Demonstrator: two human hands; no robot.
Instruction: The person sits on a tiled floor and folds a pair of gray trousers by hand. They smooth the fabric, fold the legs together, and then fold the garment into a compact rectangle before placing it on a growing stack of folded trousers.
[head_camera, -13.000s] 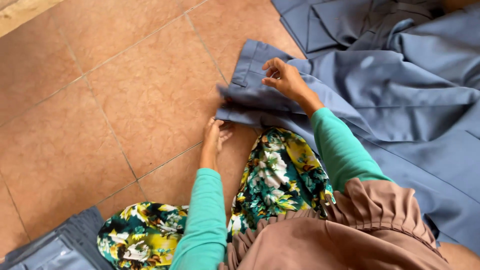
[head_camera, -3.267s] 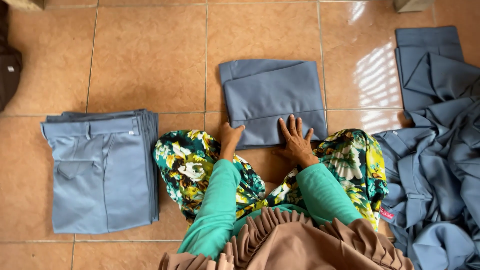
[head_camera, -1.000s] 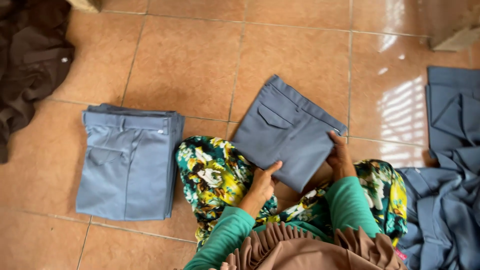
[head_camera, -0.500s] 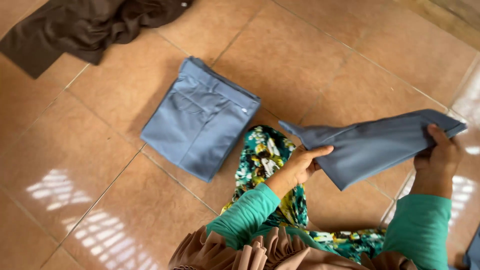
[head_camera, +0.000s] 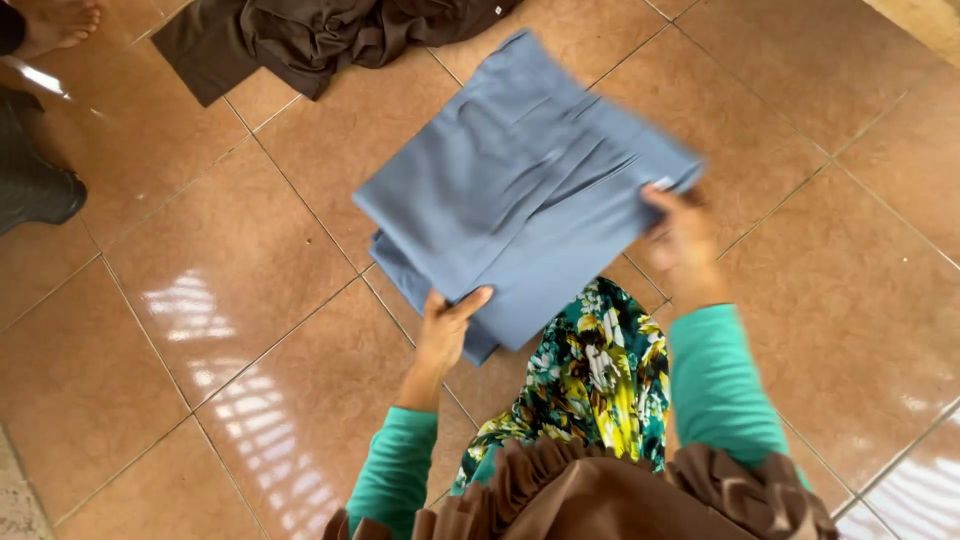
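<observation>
At the far left a bare foot (head_camera: 62, 22) of another person rests on the glossy terracotta floor tiles (head_camera: 230, 270), and a crumpled dark brown cloth (head_camera: 320, 30) lies in soft folds at the top. The left hand (head_camera: 447, 330) grips the near edge of a folded blue-grey garment (head_camera: 520, 190), thumb on top and fingers beneath. This smooth, matte, roughly rectangular garment hovers over a pile of the same fabric (head_camera: 425, 290) peeking out below. The right hand (head_camera: 680, 245), blurred, pinches the garment's right corner, above the flowered skirt (head_camera: 590, 390).
</observation>
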